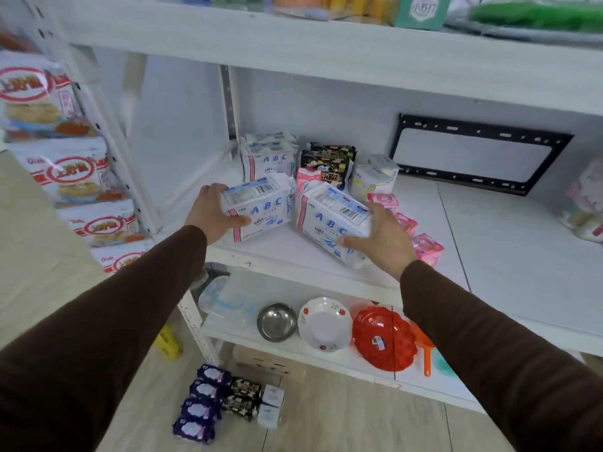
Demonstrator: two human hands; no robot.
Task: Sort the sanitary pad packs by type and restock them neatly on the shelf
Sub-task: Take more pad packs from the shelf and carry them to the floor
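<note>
My left hand point(212, 213) grips a white ABC pad pack point(261, 207) at its left end, near the front of the white shelf point(489, 243). My right hand point(380, 238) grips a second white ABC pack point(329, 220), tilted, beside it. Behind them stand two more stacked ABC packs point(269, 158), black packs point(328, 163), a pink-white pack point(306, 177) and pale yellow-white packs point(373, 177). Small pink packs point(408, 223) lie in a row right of my right hand. On the floor sit purple packs point(202, 402), black packs point(243, 398) and small white packs point(270, 406).
A black metal frame point(479, 151) leans against the shelf's back wall. The lower shelf holds a steel bowl point(276, 321), a flowered bowl point(324, 322), a red plastic plate point(383, 342) and a clear container point(225, 301). Snack bags point(68, 171) hang on a rack at left.
</note>
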